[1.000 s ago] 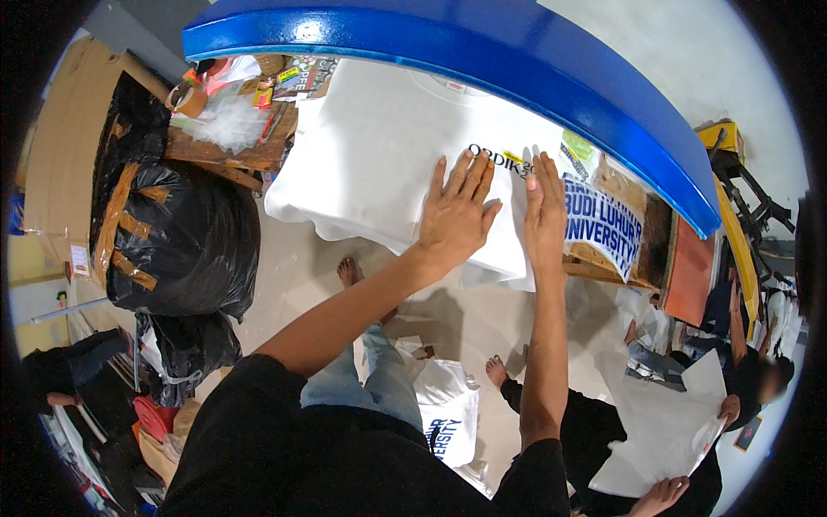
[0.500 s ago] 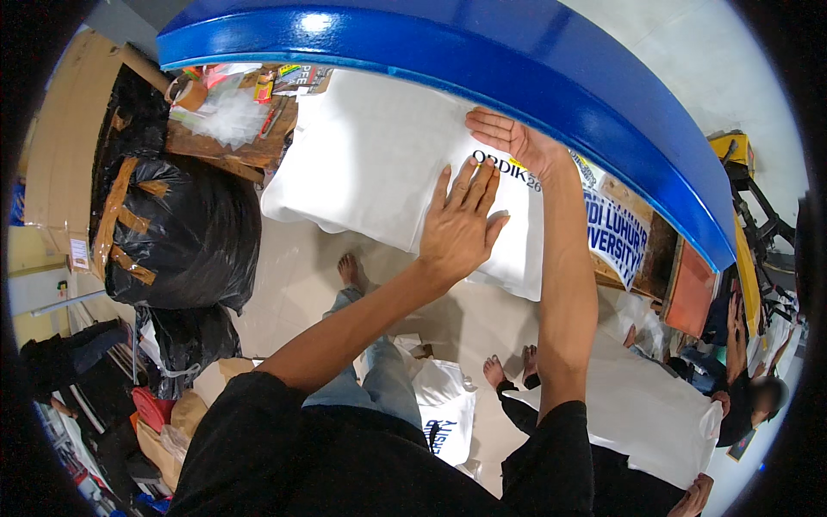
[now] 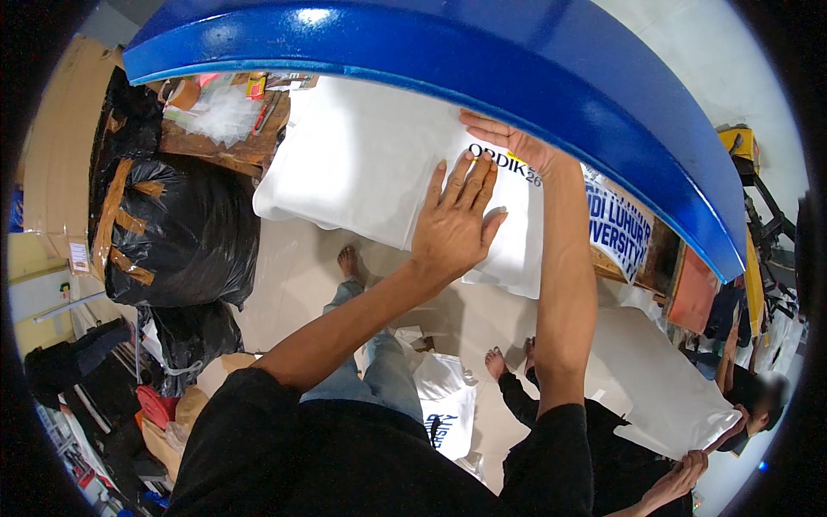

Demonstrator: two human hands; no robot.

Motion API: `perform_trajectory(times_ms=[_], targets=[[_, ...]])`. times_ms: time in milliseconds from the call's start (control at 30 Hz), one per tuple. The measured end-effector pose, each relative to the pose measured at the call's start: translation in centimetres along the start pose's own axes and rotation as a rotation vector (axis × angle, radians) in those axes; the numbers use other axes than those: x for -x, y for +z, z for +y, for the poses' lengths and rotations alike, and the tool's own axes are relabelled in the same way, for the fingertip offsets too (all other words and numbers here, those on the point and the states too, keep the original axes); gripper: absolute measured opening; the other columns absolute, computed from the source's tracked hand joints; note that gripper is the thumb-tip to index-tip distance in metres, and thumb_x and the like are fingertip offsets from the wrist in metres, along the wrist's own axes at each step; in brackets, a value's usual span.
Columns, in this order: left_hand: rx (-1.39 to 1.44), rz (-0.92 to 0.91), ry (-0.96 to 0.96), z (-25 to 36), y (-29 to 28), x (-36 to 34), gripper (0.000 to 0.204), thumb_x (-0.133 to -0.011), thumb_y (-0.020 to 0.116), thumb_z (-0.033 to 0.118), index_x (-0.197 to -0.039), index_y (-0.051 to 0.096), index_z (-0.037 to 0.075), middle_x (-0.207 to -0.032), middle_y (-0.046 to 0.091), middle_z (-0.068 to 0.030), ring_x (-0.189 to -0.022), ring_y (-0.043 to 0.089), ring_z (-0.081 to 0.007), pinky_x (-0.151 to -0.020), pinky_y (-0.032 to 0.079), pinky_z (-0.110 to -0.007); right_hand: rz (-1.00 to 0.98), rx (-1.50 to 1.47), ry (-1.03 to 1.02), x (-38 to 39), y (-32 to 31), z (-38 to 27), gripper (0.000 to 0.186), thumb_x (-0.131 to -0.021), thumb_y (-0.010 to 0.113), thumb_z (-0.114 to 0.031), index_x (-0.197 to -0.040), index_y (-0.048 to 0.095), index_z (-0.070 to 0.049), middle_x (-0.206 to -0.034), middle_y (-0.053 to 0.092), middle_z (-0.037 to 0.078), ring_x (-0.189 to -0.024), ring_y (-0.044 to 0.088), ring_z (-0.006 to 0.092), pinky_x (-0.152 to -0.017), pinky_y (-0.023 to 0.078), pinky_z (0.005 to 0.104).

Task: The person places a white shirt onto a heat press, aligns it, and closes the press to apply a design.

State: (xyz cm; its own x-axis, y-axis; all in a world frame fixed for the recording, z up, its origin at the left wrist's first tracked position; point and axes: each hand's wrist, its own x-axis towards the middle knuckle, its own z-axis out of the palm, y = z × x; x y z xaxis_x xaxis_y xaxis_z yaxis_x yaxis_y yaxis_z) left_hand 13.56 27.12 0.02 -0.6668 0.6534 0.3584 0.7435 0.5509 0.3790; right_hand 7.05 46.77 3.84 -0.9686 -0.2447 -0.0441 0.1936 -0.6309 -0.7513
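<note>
White shirt (image 3: 345, 164), smooth soft cloth with dark lettering, spread across the rough wooden table (image 3: 185, 140). Left hand (image 3: 457, 217) open, palm down on it, fingers slightly spread. Right hand (image 3: 517, 148) open, fingers straight, pointing left above the lettering. Glossy, curved blue panel (image 3: 431, 60) hides the shirt's far edge. Left: shiny, bulging black bag (image 3: 194, 237), brown-taped; cardboard box (image 3: 65, 155).
</note>
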Motion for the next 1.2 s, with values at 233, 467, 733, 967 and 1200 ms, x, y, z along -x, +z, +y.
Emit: perform_trajectory(times_ms=[233,467,733,967,1200], targets=[[-0.003,-0.046,0.017,0.9,-0.3,-0.2,0.059,-0.098,0.046,0.038,-0.145,0.040,0.002,-0.152,0.037,-0.0104,-0.144,0.027,-0.0270,-0.118,0.019,-0.049,0.731,0.528,-0.166,2.6,-2.5,2.2,0.053,-0.103,0.036,-0.035,-0.125,0.054,0.010,-0.120,0.063,0.025,-0.108,0.064,0.0348,-0.098,0.049,0.0429],[-0.025,-0.017,-0.009,0.3,-0.4,0.1,0.058,-0.097,0.047,0.037,-0.144,0.041,0.002,-0.151,0.039,-0.0103,-0.143,0.029,-0.0262,-0.118,0.020,-0.048,0.949,1.762,-0.338,12.1,6.8,8.4,0.044,-0.100,0.049,-0.023,-0.131,0.051,0.007,-0.135,0.052,0.026,-0.129,0.047,0.0386,-0.107,0.035,0.0462],[-0.034,0.001,0.026,0.4,-0.3,0.1,0.059,-0.093,0.050,0.035,-0.139,0.046,-0.001,-0.149,0.041,-0.0127,-0.142,0.031,-0.0276,-0.116,0.023,-0.049,0.926,1.783,-0.214,12.7,6.7,10.9,0.053,-0.103,0.042,-0.033,-0.142,0.041,0.003,-0.149,0.038,0.021,-0.142,0.029,0.0381,-0.114,0.025,0.0512],[-0.046,0.024,0.039,0.2,-0.1,0.1,0.058,-0.094,0.049,0.036,-0.137,0.048,-0.001,-0.147,0.044,-0.0133,-0.140,0.035,-0.0279,-0.116,0.024,-0.049,0.938,1.770,-0.260,12.7,6.7,11.1,0.052,-0.102,0.046,-0.031,-0.140,0.043,0.005,-0.146,0.041,0.023,-0.140,0.032,0.0391,-0.112,0.028,0.0514],[-0.033,-0.013,0.027,0.1,-0.1,0.2,0.057,-0.098,0.045,0.037,-0.141,0.043,0.002,-0.149,0.040,-0.0121,-0.142,0.030,-0.0273,-0.117,0.021,-0.050,0.933,1.767,-0.326,12.7,6.5,11.1,0.052,-0.101,0.049,-0.030,-0.136,0.046,0.007,-0.143,0.045,0.024,-0.138,0.036,0.0407,-0.112,0.030,0.0490]])
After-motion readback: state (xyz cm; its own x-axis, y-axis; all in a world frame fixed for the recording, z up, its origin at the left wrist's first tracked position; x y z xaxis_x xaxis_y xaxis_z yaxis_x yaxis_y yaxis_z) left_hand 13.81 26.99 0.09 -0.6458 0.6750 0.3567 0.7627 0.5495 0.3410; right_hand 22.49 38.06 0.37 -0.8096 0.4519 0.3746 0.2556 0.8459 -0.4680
